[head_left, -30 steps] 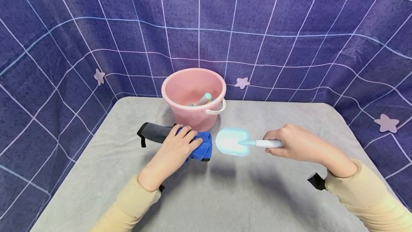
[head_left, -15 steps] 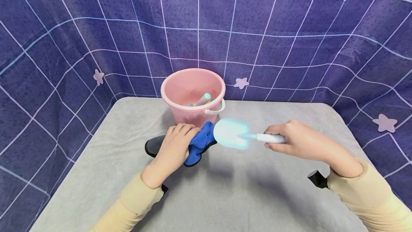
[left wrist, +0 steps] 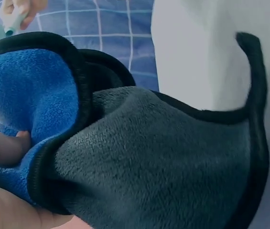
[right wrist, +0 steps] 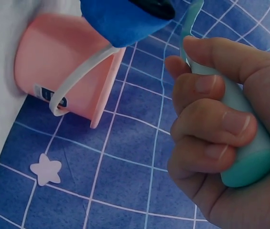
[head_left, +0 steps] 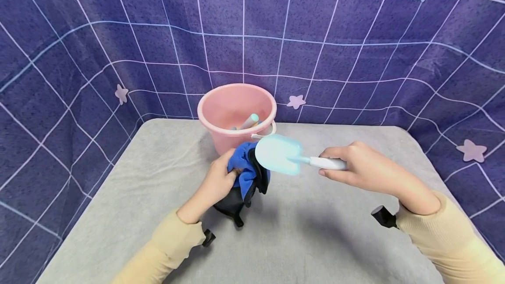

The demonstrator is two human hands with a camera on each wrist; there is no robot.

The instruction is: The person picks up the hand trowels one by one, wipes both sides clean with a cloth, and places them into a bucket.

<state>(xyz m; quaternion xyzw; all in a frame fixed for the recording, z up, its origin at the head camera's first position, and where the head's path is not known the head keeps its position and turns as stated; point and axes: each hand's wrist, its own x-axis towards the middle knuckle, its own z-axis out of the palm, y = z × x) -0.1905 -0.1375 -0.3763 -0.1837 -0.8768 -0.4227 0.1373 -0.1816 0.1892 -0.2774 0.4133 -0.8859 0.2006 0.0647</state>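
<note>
My left hand point(head_left: 215, 183) grips a two-sided cloth point(left wrist: 149, 157), plush blue on one face and dark grey on the other, with black edging. The cloth is bunched in front of the bucket, and its grey part hangs down below the hand. A toy shovel point(head_left: 278, 154) with a pale blue blade is held level by my right hand point(head_left: 357, 165), its fingers wrapped round the white handle point(right wrist: 249, 138) with a teal end. The blade overlaps the cloth's right side in the head view. Behind both stands a pink bucket point(head_left: 236, 141) with a white bail handle point(right wrist: 77, 78).
Inside the bucket lies a white stick-like thing with a mint end point(head_left: 250, 121), among other small items. The grey-covered table point(head_left: 315, 240) has a purple-blue grid curtain point(head_left: 335, 56) with star shapes behind and at its sides.
The left hand has gathered the cloth and turned it, so the grey part swung from the left to below the hand. The right hand has raised the shovel and brought its blade over the cloth's edge.
</note>
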